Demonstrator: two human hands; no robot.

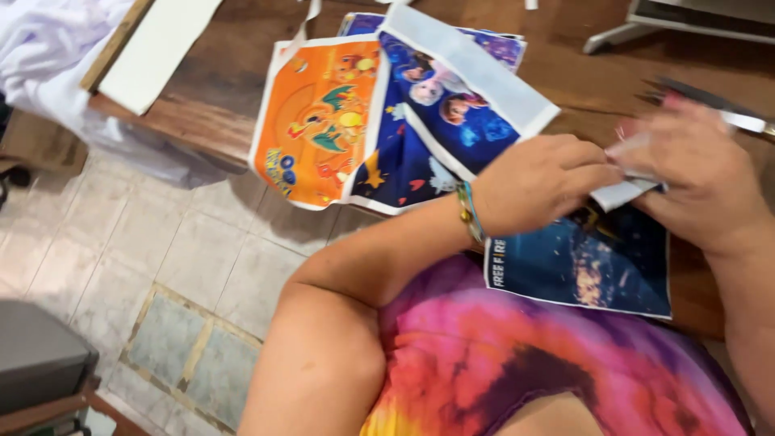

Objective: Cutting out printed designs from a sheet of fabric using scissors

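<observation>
My left hand (pixel 539 182) and my right hand (pixel 701 173) meet over a wooden table (pixel 218 89), both pinching the white edge of a blue printed fabric piece (pixel 460 97) with cartoon figures. A beaded bracelet sits on my left wrist. Under my hands lies a dark blue printed sheet (pixel 593 270). An orange printed piece (pixel 319 121) with cartoon creatures lies to the left, hanging over the table's edge. Scissors (pixel 718 109) rest on the table just behind my right hand.
A white board (pixel 157 48) and a white cloth (pixel 48 48) lie at the table's left end. Tiled floor (pixel 161 266) shows below. A grey box (pixel 36 359) stands at the bottom left. A white frame (pixel 694 20) is at the top right.
</observation>
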